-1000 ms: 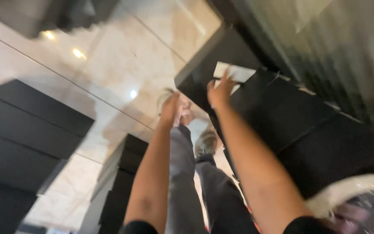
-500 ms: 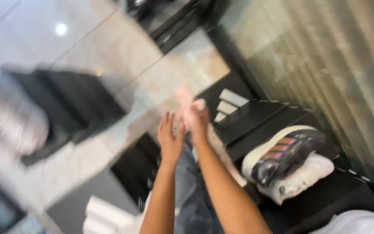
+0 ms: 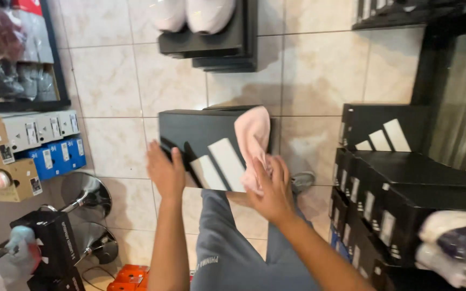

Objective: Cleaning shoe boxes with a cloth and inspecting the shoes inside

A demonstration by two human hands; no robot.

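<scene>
- Since the earlier frames the view has swung down to the tiled floor (image 3: 319, 70), and a black box (image 3: 200, 137) now sits before both hands.
- Left hand (image 3: 165, 172) lies flat and open on the box edge.
- Right hand (image 3: 272, 191) grips a pink cloth (image 3: 253, 137) draped over the box.
- Stacked black boxes (image 3: 384, 178) crowd the right; white shoes (image 3: 192, 13) sit ahead.

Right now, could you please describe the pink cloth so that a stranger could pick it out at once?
Start at the tiled floor and find the black shoebox held above it. The pink cloth drapes over that box's right end, pressed by the right hand. It is the only soft pink thing among hard black boxes.
</scene>
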